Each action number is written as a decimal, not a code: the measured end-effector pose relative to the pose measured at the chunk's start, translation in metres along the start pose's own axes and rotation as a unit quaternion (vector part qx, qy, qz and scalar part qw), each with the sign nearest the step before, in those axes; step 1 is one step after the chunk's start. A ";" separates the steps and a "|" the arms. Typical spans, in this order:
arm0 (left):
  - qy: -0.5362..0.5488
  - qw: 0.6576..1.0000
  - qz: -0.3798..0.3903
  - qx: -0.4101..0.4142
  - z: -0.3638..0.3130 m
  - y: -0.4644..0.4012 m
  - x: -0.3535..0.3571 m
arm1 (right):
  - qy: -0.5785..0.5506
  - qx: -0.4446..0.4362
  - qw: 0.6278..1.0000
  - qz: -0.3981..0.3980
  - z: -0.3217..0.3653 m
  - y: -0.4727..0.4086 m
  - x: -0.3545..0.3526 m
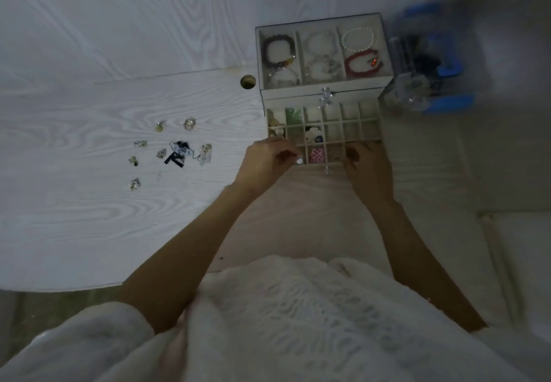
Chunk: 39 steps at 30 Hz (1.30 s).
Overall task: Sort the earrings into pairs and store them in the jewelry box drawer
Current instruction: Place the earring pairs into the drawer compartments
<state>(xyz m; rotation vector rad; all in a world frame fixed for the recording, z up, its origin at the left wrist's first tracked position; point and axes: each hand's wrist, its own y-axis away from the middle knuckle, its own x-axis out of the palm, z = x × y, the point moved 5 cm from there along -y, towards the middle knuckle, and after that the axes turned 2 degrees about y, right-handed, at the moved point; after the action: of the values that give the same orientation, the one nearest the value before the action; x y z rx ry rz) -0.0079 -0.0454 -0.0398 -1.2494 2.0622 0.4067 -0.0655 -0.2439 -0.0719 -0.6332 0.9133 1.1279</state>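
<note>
The jewelry box (323, 83) stands on the white table with its gridded drawer (351, 122) pulled out toward me. Some cells hold earrings: a pink one (315, 155), a green one (293, 115), a white and blue one (313, 134). My left hand (267, 162) hovers over the drawer's front left corner, fingers pinched on a small shiny earring (299, 160). At the drawer's front right edge rests my right hand (368, 167), fingers curled against the rim. Several loose earrings (176, 152) lie scattered on the table to the left.
The box's top tray holds bracelets (278, 51) under a clear lid. A clear and blue container (429, 59) stands right of the box. A cable hole (248, 81) is in the white table (89, 217). The table's front edge curves near my lap.
</note>
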 end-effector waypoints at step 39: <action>-0.060 0.957 -0.125 -0.254 0.130 0.097 -0.094 | 0.026 -0.290 0.941 0.175 0.208 -0.006 0.122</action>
<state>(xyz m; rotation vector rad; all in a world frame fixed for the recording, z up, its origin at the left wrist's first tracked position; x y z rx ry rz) -0.0121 0.1386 -0.0756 -1.7130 1.7187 0.9083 0.0187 -0.0180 -0.0737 -1.0067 0.7497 1.7366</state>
